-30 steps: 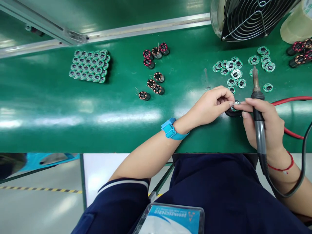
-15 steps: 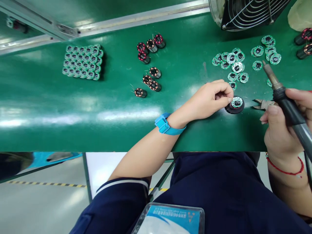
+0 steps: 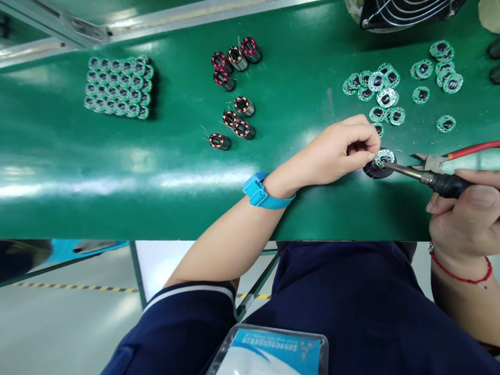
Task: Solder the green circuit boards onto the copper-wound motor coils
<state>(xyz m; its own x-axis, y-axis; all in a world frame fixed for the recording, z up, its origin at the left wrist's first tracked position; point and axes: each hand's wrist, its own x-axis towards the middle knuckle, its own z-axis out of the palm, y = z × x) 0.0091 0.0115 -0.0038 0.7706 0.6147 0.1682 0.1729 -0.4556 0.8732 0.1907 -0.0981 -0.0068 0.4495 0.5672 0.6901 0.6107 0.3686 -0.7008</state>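
Note:
On a black round base point(image 3: 377, 174) near the table's front lies a round green circuit board point(image 3: 386, 155). Thumb and forefinger of my left hand point(image 3: 346, 148) pinch together at the board's left edge; the exact grip is partly hidden. My right hand point(image 3: 464, 224) is wrapped round a soldering iron point(image 3: 443, 182), whose metal tip points left and meets the top of the board. Just behind the iron lie red-handled cutters point(image 3: 434, 163), jaws apart, touched by neither hand.
Loose round circuit boards point(image 3: 386, 97) are scattered behind my hands. Several copper-wound motor coils point(image 3: 244, 129) stand mid-table. A block of stacked boards point(image 3: 117, 88) sits at left. A fan point(image 3: 406, 13) with a wire guard is at the back right.
The soldering iron has swung down and left, from raised above the cutters to touching the board. My left hand keeps its pinch by the board. The view has shifted slightly.

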